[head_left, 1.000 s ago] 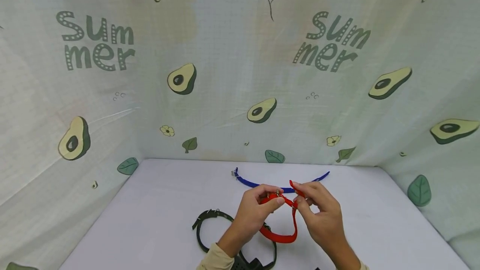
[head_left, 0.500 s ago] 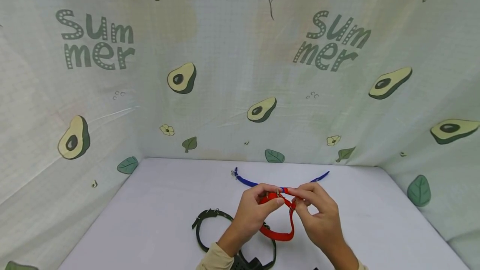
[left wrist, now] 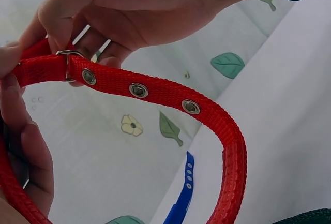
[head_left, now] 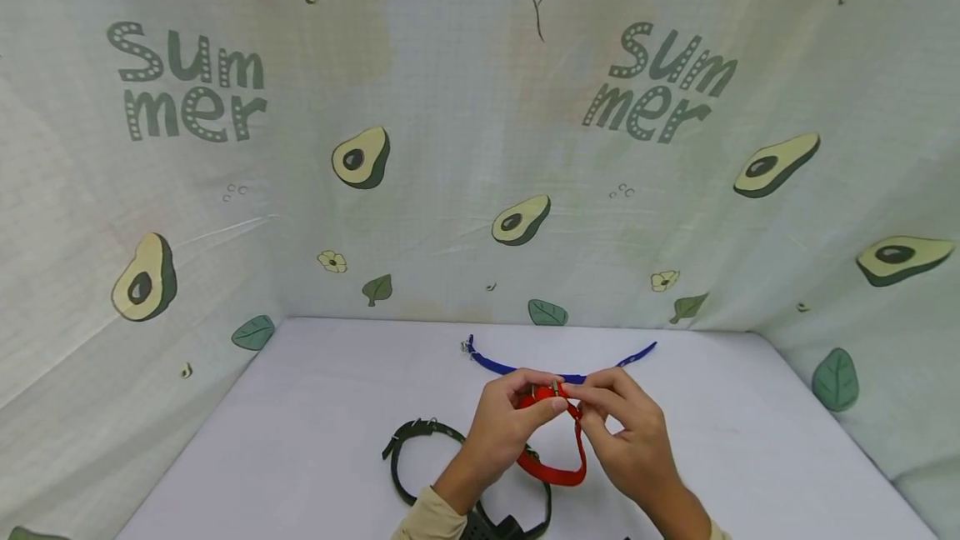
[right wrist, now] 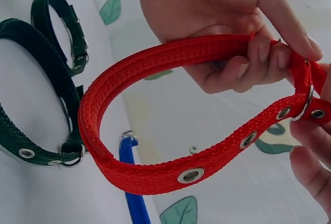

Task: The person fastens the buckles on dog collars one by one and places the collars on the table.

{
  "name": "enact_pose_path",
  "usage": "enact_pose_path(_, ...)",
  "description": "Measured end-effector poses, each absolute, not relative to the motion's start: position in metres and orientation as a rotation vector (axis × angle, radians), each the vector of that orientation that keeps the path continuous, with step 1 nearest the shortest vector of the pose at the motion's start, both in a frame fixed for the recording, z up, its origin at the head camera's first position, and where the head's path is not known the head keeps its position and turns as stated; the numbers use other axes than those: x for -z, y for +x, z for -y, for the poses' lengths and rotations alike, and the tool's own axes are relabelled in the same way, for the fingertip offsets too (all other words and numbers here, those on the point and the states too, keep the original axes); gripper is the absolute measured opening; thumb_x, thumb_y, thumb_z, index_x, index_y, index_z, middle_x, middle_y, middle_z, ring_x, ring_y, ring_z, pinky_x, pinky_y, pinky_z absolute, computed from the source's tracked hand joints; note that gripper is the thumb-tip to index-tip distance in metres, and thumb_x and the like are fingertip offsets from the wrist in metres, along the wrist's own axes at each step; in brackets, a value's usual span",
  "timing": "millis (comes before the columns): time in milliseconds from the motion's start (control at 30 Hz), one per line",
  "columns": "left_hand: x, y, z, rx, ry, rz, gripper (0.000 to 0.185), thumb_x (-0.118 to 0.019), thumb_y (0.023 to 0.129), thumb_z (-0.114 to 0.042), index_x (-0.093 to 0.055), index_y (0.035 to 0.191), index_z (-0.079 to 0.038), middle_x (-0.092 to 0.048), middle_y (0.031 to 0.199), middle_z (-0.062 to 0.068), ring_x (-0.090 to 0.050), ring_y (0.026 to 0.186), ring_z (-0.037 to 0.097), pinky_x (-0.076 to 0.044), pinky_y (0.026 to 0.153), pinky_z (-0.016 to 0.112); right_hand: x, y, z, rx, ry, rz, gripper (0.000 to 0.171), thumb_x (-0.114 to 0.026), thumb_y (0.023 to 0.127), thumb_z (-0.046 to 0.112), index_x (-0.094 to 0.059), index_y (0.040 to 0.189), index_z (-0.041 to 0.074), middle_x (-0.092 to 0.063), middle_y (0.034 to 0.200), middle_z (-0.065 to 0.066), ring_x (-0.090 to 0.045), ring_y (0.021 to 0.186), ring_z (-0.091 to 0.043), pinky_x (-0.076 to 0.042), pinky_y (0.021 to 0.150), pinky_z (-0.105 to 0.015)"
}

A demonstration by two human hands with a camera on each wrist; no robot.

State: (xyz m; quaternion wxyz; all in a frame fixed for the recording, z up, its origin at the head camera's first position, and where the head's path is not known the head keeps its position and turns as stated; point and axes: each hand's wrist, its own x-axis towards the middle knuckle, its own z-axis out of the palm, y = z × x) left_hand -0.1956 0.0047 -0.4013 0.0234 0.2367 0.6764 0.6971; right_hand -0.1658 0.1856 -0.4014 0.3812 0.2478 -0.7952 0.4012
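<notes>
A red pet collar (head_left: 562,475) with metal eyelets is bent into a loop between both hands. My left hand (head_left: 502,419) grips its buckle end, thumb and fingers around the red webbing. The right hand (head_left: 630,440) pinches the strap close to the buckle, its fingertips right at the left hand's. In the right wrist view, the eyeleted strap (right wrist: 220,154) passes by a metal ring (right wrist: 305,107), and the left hand's fingers (right wrist: 243,69) curl around the padded part. The strap's tip is hidden behind fingers in the head view.
A blue collar (head_left: 491,363) lies stretched out on the white table (head_left: 315,407) behind the hands. Dark green collars (head_left: 397,473) lie looped under the left forearm, beside a dark boxy piece (head_left: 510,527). A patterned cloth (head_left: 420,273) hangs behind the table.
The right hand has moved left, up to the left hand. The red strap tip, which stuck up above the right fingers, has gone toward the buckle. The left hand stays nearly still.
</notes>
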Motion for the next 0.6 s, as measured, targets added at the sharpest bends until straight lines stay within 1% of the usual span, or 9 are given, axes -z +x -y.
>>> enact_pose_path(233,0.4031,-0.1971,-0.0047,-2.149,0.709,-2.087,0.028,-0.072,0.095,-0.023,-0.069,0.119,-0.009,-0.070,0.103,0.001,-0.066,0.086,0.016,-0.056,0.076,0.026,0.4044,-0.1674,-0.1832,-1.025,0.648,2.030,0.041,-0.063,0.079,-0.016,-0.078,0.108,0.008,-0.063,0.096,0.002,-0.054,0.072,-0.007,-0.049,0.061,-0.015)
enact_pose_path(367,0.4025,-0.1989,-0.0054,-2.172,0.685,-2.064,0.028,-0.072,0.095,-0.023,-0.068,0.119,-0.010,-0.071,0.102,0.002,-0.066,0.085,0.016,-0.057,0.076,0.027,0.4055,-0.1696,-0.1831,-1.024,0.652,2.030,0.041,-0.063,0.080,-0.016,-0.077,0.111,0.006,-0.064,0.098,0.001,-0.054,0.073,-0.006,-0.049,0.061,-0.014)
enact_pose_path(600,0.4031,-0.2005,-0.0070,-2.225,0.678,-1.957,0.022,-0.066,0.099,-0.019,-0.065,0.116,-0.005,-0.071,0.098,0.007,-0.066,0.083,0.016,-0.057,0.076,0.026,0.4073,-0.1712,-0.1835,-1.067,0.671,2.035,0.039,-0.065,0.082,-0.017,-0.075,0.115,0.003,-0.066,0.102,-0.001,-0.056,0.075,-0.007,-0.049,0.062,-0.014)
